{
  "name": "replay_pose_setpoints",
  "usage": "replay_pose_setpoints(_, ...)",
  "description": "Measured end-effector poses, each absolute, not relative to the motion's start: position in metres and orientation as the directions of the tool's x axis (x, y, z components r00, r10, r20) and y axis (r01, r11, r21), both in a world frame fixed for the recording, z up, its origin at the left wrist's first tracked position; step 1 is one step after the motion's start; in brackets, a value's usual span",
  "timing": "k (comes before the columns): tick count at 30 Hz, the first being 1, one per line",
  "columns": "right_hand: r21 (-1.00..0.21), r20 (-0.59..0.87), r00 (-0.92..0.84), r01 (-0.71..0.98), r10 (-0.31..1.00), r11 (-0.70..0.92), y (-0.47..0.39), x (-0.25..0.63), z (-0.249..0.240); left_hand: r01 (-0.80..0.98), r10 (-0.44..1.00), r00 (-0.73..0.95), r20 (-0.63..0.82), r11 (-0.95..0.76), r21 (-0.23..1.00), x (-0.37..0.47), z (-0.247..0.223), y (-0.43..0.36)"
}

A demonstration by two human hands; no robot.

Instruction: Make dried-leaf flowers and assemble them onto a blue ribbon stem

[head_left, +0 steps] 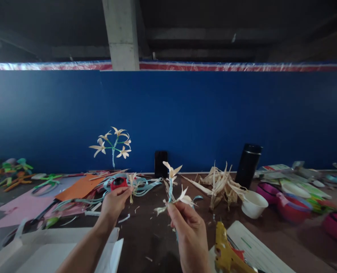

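My left hand (113, 204) pinches a small pale corn-husk flower (131, 179) between thumb and fingertips, over the middle of the table. Close to its right, my right hand (189, 231) is closed around a flower stem (171, 189) wrapped in light blue, which carries several cream husk flowers. One bloom points up at the top of the stem, and others spread sideways just above my fingers. The lower end of the stem is mostly hidden by my hand. The two hands and their flowers are apart. Behind them, a finished-looking flower spray (113, 147) stands upright against the blue panel.
Dried husks (218, 185) lie beside a white bowl (254, 204) and a black flask (248, 165). A yellow glue gun (226, 250) rests at front right. Left are a white tray (51, 248), coloured paper (80, 187), blue strips (97, 197) and a red tape roll (119, 183).
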State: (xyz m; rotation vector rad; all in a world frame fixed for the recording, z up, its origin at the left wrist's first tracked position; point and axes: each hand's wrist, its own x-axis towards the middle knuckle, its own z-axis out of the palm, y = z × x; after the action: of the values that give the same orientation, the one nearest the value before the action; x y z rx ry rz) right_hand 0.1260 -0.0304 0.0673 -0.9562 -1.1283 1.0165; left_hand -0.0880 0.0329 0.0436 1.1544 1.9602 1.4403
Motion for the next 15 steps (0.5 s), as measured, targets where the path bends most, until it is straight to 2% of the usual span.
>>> replay_pose_setpoints(2, -0.955, 0.242, 0.120, -0.145, 0.963, 0.258, -0.030, 0.125, 0.067, 0.137, 0.885, -0.464, 0.029, 0.039, 0.990, -0.077, 0.053, 0.020)
replay_pose_setpoints(3, -0.956, 0.242, 0.121, -0.142, 0.963, 0.258, -0.029, 0.124, 0.066, 0.059, 0.926, -0.378, -0.008, 0.033, 0.998, -0.070, 0.058, 0.013)
replay_pose_setpoints(6, -0.955, 0.244, 0.120, -0.142, 0.962, 0.260, -0.027, 0.122, 0.063, -0.123, 0.963, -0.256, -0.078, 0.048, 0.991, -0.048, 0.073, -0.009)
replay_pose_setpoints(9, -0.949, 0.243, 0.115, -0.176, 0.963, 0.260, -0.026, 0.120, 0.060, -0.227, 0.958, -0.225, -0.178, 0.126, 0.966, -0.029, 0.083, -0.028)
replay_pose_setpoints(15, -0.919, 0.222, 0.104, -0.310, 0.969, 0.244, -0.024, 0.116, 0.057, -0.310, 0.963, -0.185, -0.193, 0.129, 0.942, -0.008, 0.091, -0.048)
